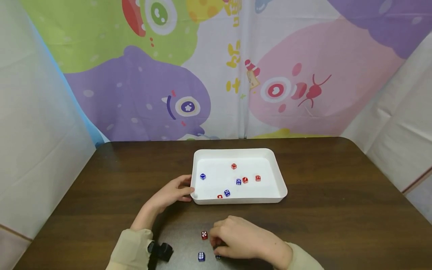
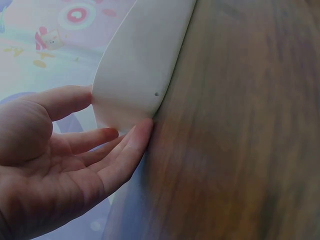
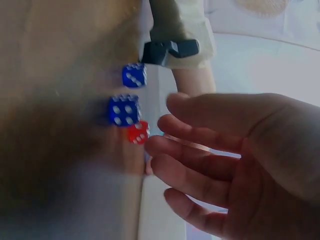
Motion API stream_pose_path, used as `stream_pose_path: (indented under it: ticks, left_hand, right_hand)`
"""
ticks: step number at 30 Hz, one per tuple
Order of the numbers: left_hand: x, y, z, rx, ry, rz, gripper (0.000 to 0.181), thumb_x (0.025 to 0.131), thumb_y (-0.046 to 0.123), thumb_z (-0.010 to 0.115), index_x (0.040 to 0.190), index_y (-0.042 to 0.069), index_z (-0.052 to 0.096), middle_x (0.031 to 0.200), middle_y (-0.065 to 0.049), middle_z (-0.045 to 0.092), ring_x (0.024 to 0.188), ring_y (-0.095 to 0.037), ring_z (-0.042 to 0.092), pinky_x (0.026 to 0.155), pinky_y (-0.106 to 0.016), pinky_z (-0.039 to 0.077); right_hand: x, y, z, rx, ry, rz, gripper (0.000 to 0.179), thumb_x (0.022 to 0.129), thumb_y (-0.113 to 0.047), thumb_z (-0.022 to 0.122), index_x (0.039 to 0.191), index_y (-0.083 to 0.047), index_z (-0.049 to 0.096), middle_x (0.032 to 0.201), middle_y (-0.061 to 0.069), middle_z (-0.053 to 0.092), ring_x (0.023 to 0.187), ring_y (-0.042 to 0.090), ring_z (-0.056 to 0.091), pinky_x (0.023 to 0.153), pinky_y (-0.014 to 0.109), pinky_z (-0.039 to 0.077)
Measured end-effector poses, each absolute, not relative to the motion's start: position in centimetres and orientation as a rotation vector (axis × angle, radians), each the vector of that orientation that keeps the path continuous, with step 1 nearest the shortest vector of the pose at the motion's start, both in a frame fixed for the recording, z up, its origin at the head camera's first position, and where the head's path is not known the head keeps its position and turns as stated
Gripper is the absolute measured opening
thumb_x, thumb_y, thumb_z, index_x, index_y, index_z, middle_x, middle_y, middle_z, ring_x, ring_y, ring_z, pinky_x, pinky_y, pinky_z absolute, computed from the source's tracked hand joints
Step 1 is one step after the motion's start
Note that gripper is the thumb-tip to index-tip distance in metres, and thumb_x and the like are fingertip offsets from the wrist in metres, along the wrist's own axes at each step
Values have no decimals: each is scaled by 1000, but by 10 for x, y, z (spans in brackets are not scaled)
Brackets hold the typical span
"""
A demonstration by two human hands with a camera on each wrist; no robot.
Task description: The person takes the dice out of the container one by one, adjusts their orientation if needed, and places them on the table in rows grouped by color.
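Note:
My left hand (image 1: pixel 172 193) holds the near left corner of a white tray (image 1: pixel 236 201). In the left wrist view its thumb is at the rim and the other fingertips touch the outer wall. Above the table in front of the tray is my right hand (image 1: pixel 241 238), its fingers loosely bent with nothing between them. Just beyond those fingertips sits a blue die (image 3: pixel 124 111), mostly covered by the hand in the head view. Another blue die (image 1: pixel 201 257) and a red die (image 1: pixel 204 235) lie to the left of it.
Inside the tray several red and blue dice lie scattered, among them a red die (image 1: pixel 258 178) and a blue die (image 1: pixel 203 176). A cartoon-printed curtain (image 1: pixel 222 75) hangs behind the dark wooden table (image 1: pixel 337 210). A black strap device (image 1: pixel 162 251) is on the left wrist.

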State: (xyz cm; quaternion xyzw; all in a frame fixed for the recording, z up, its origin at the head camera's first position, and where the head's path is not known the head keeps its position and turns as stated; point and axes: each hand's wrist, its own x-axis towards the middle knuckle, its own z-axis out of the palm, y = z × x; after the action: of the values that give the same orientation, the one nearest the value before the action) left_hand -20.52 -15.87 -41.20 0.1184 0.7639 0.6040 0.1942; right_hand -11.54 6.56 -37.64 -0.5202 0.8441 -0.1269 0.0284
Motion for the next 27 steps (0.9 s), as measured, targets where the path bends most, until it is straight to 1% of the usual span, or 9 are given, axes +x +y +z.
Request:
stream_pose_path:
  ticks: [5,7,10,13,20,27]
  left_hand:
    - [-206,-159,-412,334,2142,1698,50,85,9,50,128,-2,28,119,-24,37,98,-29,48,74,-36,49]
    - [-206,-159,-412,333,2143,1698,50,85,9,50,128,-2,28,119,-24,37,98,-29,48,74,-36,49]
    - [-205,-159,-412,329,2144,1691,50,85,9,50,128,-2,28,119,-23,38,97,-29,48,74,-36,49]
    - [-204,-158,-412,329,2146,1688,51,85,10,51,128,-2,28,119,-23,38,97,-28,48,74,-36,49]
    - [-203,-158,-410,312,2168,1661,50,84,9,52,127,-2,30,117,-23,39,96,-29,48,72,-37,49]
    - [-204,-152,-405,281,2206,1651,46,83,6,52,124,-4,33,114,-24,41,92,-28,51,69,-37,50]
  right_hand:
    - [-126,69,-372,-1604,2738,-427,5,75,-22,60,70,-23,57,68,-16,48,58,-5,43,55,12,36]
    - [-132,70,-370,-1562,2789,-461,5,77,-19,58,73,-21,59,71,-15,51,61,-4,46,57,14,39]
    - [-140,73,-368,-1468,2854,-512,9,81,-17,54,78,-18,63,76,-12,54,66,-1,50,61,18,43]
    - [-146,74,-365,-1384,2887,-573,13,83,-17,51,83,-15,65,79,-10,56,69,0,51,63,20,45]
    - [-158,74,-360,-1316,2956,-629,13,82,-13,51,85,-15,64,81,-9,55,70,2,49,64,18,45]
    - [-171,74,-361,-1214,3026,-666,16,81,-13,50,90,-14,64,88,-7,57,78,5,52,70,22,45]
